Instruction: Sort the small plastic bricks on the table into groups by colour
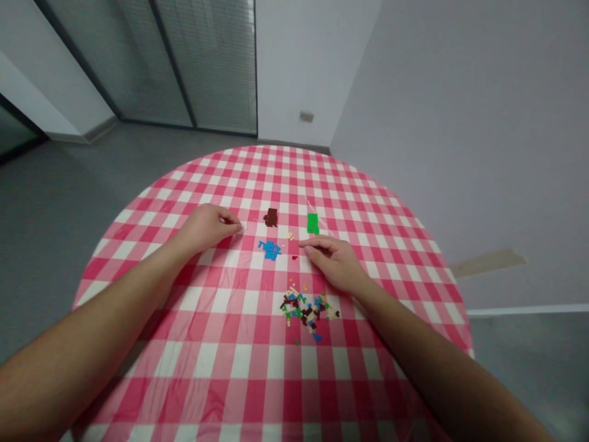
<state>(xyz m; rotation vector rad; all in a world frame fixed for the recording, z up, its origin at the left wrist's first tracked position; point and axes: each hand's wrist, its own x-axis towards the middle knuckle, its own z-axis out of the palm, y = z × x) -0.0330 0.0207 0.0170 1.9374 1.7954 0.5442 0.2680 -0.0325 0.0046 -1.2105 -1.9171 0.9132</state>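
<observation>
My left hand is over the left-middle of the table, thumb and forefinger pinched together. Right at those fingertips shows a small white bit; whether it is gripped is too small to tell. To the right of it lie a pile of dark brown toy bricks and a loose blue brick pile. My right hand is closed in a pinch near a few cream pieces and a small red piece; anything within its fingers is hidden. Beyond it sits a green brick group.
Closer to me, a scattered heap of mixed tiny bricks lies left of my right forearm. A red-and-white checked cloth covers the round table. Behind stand a glass partition and a wall with a socket.
</observation>
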